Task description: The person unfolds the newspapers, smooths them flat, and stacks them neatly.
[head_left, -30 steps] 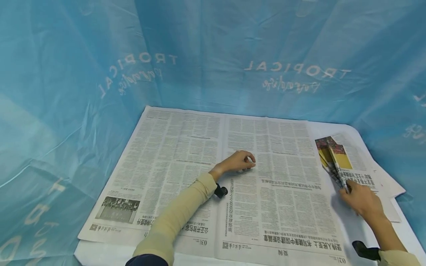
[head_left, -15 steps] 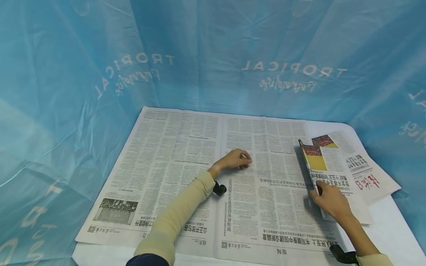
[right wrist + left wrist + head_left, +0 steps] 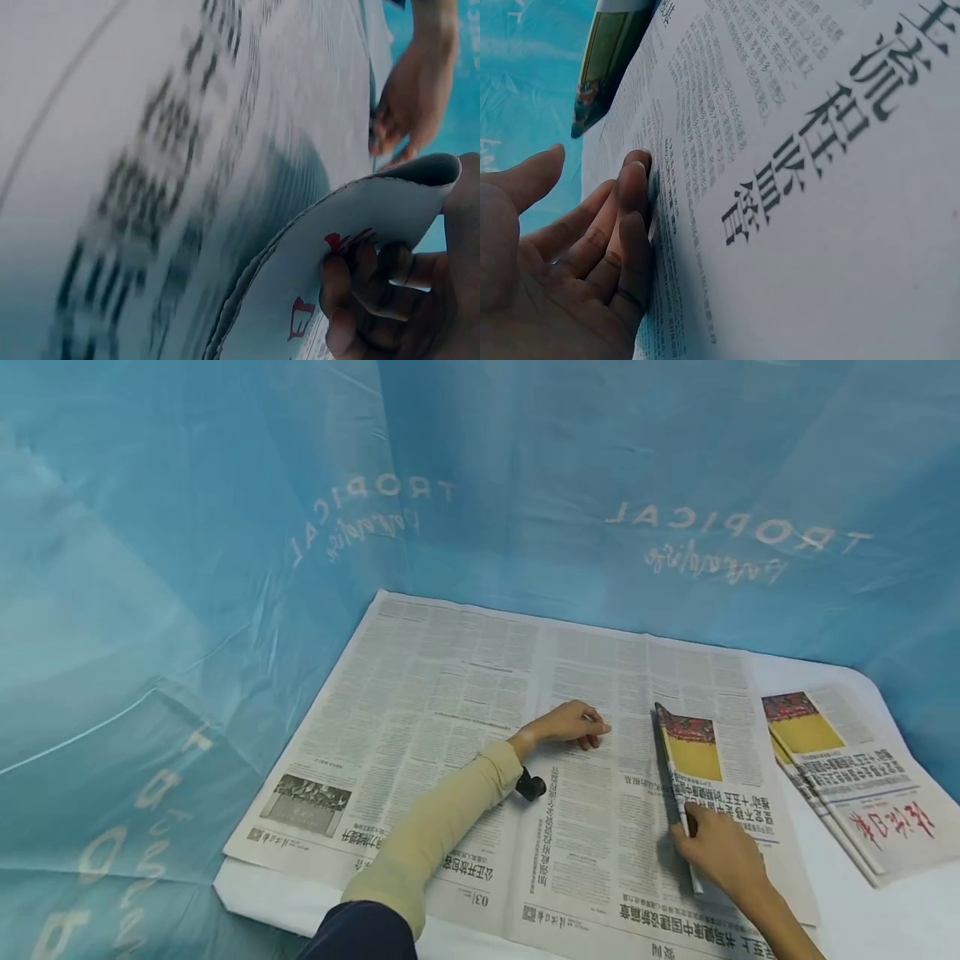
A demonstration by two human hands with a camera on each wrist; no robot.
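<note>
My right hand (image 3: 723, 852) grips the left edge of a folded newspaper (image 3: 693, 752) with a red and yellow picture, over the right part of a spread newspaper (image 3: 450, 693). Its thumb lies on top; in the right wrist view the curled fingers (image 3: 352, 300) are on the side with red print. My left hand (image 3: 570, 725) rests near the middle of the spread sheet, fingers loosely bent and holding nothing. In the left wrist view, the fingers (image 3: 607, 247) lie against the printed page, and the folded newspaper's corner (image 3: 600, 82) stands beyond them.
Other folded newspapers (image 3: 855, 785) with red characters lie stacked at the right of the white table (image 3: 783, 681). A blue plastic sheet (image 3: 525, 485) with white lettering hangs along the back and left sides of the table.
My right hand has carried the folded newspaper leftward from the stack onto the spread sheet. My left hand has stayed on the sheet. The head view has turned slightly left.
</note>
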